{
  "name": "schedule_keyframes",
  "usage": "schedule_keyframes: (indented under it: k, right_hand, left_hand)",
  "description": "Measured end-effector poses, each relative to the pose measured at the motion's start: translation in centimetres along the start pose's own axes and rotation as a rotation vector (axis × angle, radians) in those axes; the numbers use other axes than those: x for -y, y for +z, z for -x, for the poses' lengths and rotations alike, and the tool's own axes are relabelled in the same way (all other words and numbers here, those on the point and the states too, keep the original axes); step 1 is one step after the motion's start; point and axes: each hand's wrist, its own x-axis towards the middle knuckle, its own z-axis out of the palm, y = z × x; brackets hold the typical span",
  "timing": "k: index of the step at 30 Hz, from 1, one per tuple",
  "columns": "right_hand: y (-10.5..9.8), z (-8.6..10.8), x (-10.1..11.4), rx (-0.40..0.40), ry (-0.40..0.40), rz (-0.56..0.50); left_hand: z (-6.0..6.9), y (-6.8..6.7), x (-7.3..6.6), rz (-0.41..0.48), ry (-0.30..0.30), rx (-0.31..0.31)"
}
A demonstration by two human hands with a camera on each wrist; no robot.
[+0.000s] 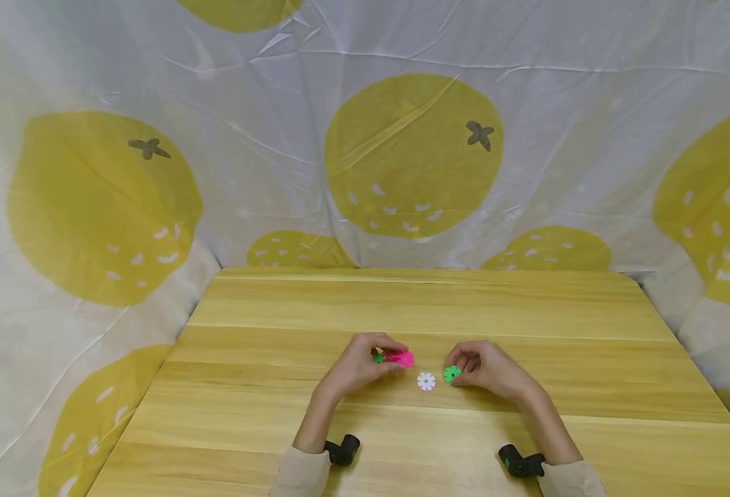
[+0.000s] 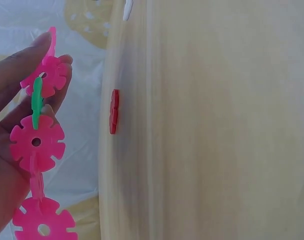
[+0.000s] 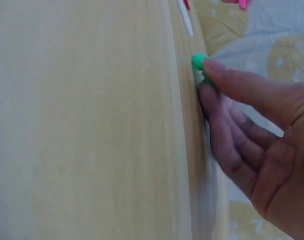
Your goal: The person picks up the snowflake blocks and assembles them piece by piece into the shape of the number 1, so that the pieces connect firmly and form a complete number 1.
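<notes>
My left hand [image 1: 360, 364] holds a chain of notched plastic snowflake discs [image 2: 37, 142], mostly pink with a green one among them. Its thumb and fingertips pinch the pink disc at the top of the chain. In my right hand [image 1: 490, 369] a green snowflake disc [image 1: 452, 375] is pinched between thumb and fingers, just above or touching the table; I cannot tell which. Between the hands a white snowflake disc [image 1: 426, 382] lies flat on the wood. The left wrist view also shows a red disc [image 2: 114, 111] lying on the table.
The wooden table [image 1: 439, 297] stretches out on all sides of the hands. Behind it and at its sides hangs a white cloth [image 1: 265, 138] printed with yellow fruit. A black wrist camera [image 1: 343, 450] sits at the left wrist, another black camera [image 1: 520, 462] at the right.
</notes>
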Motion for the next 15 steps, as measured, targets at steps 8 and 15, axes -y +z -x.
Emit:
schedule_keyframes:
  k: [8,15]
  right_hand:
    - [0.3,-0.2,0.3,-0.018,0.047,-0.147]
    - [1.3,-0.7,1.3,-0.111,0.016,-0.266]
  left_hand:
    - [0.0,0.1,0.0,0.021,-0.025,0.013]
    - [-0.1,0.1,-0.1,0.017,-0.002,0.012]
